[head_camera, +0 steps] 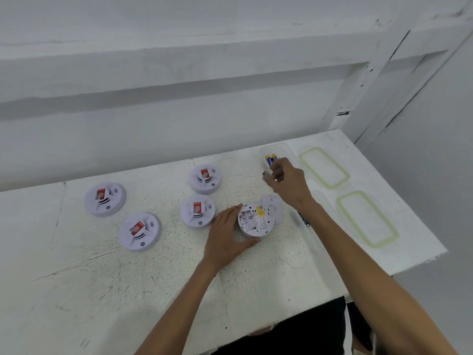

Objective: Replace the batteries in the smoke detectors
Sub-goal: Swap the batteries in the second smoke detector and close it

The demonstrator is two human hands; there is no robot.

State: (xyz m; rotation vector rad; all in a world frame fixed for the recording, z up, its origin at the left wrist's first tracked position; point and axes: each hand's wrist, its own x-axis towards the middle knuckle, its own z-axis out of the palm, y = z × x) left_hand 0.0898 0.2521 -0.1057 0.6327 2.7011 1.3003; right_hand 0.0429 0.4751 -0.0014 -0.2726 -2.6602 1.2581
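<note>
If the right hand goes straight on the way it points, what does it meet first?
Probably the batteries in the clear box just beyond the right hand, though depth is unclear.

My right hand (289, 180) hides most of the batteries (270, 158) in the far clear tub (266, 149). Fingertips (268, 178) are blurred, so I can't tell if they pinch one. My right forearm covers much of the nearer tub (310, 235); only a dark battery end (305, 220) peeks out. My left hand (225, 234) grips the open detector (253, 221) and hides its left rim. Label print is too small to read. Back cover (275, 204) sits partly behind it. Both forearms are cut off at the bottom edge.
</note>
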